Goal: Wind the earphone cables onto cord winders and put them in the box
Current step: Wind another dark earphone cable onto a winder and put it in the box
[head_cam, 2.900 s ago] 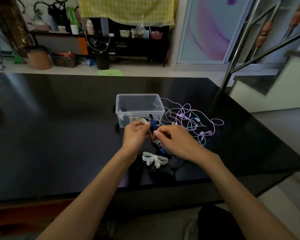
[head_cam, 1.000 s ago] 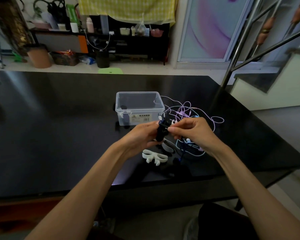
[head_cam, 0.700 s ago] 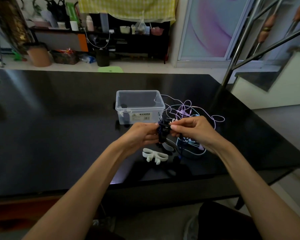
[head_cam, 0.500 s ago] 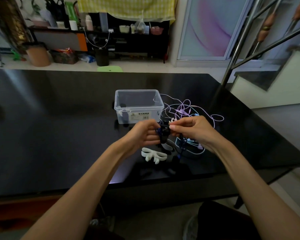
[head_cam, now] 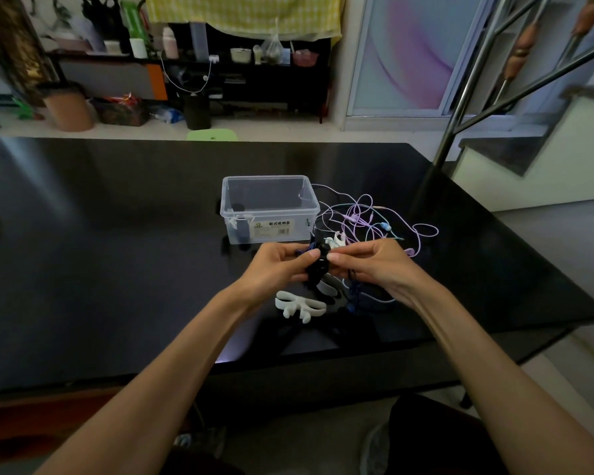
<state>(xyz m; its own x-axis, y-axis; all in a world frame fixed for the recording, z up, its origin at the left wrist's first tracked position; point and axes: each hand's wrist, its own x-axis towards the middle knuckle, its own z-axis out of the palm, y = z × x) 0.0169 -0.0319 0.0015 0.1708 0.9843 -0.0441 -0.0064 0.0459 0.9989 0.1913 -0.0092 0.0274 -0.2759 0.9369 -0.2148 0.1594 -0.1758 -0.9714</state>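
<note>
Table [head_cam: 117, 252]: both hands pinch black winder [head_cam: 318, 265]

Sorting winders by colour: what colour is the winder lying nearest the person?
White, clearest in the head view.

The dark winder [head_cam: 318, 267] is largely hidden between both hands' fingers [head_cam: 306, 257].

This looks like a home: a glossy black table [head_cam: 117, 234], a cluttered shelf [head_cam: 220, 63] with bottles and cups, a yellow cloth [head_cam: 244, 12] hanging above it (checked pattern), and a metal stair railing [head_cam: 467, 87].
</note>
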